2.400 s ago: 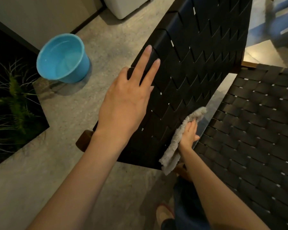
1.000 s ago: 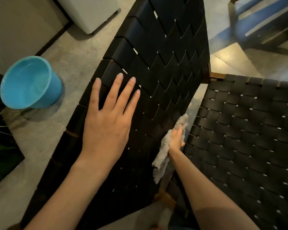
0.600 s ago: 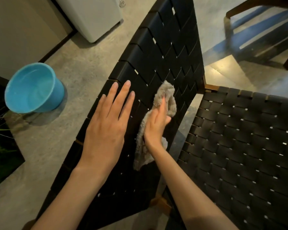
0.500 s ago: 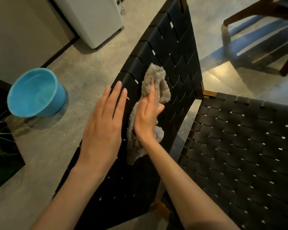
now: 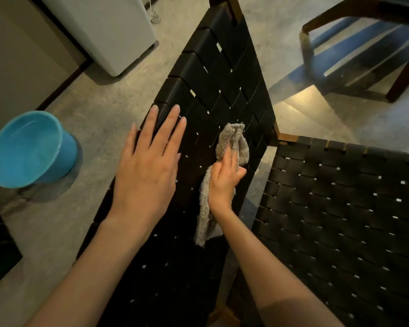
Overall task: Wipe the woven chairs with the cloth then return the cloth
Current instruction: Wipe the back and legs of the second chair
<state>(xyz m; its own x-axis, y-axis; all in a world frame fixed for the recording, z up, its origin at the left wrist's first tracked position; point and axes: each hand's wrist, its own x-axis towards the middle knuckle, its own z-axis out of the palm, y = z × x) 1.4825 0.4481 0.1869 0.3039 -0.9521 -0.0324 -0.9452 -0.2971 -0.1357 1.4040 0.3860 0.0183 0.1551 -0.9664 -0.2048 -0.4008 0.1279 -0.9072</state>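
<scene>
1. Closest to the camera are two bare forearms coming up from the bottom edge, both reaching onto the black woven-strap chair back (image 5: 213, 95), which leans away across the middle of the shot.
2. The left hand (image 5: 147, 171) lies flat on the left side of that woven back, fingers straight and a bit spread, palm down. It's got hold of nothing, just resting on the straps, fingertips near the left edge.
3. The right hand (image 5: 223, 180) is just beside it, to the right, pressing the fluffy grey-beige cloth (image 5: 232, 142) against the weave. Its fingers lie over the cloth and the thumb sticks out to the right. Can't really tell whether it's gripping the cloth or only pushing on it.
4. The cloth is bunched up above the fingers, and a loose tail of it hangs down past the wrist along the chair back.
5. On the right is a dark woven seat with a wooden frame (image 5: 345, 208), its near corner right next to the chair back.
6. Left, on the grey concrete floor (image 5: 99, 109), stands a round turquoise plastic basin (image 5: 31, 149), well apart from the chair.
7. Further back there's a white boxy appliance (image 5: 109, 29) against the wall at top left.
8. At top right is a brown wooden chair frame (image 5: 364, 43).
</scene>
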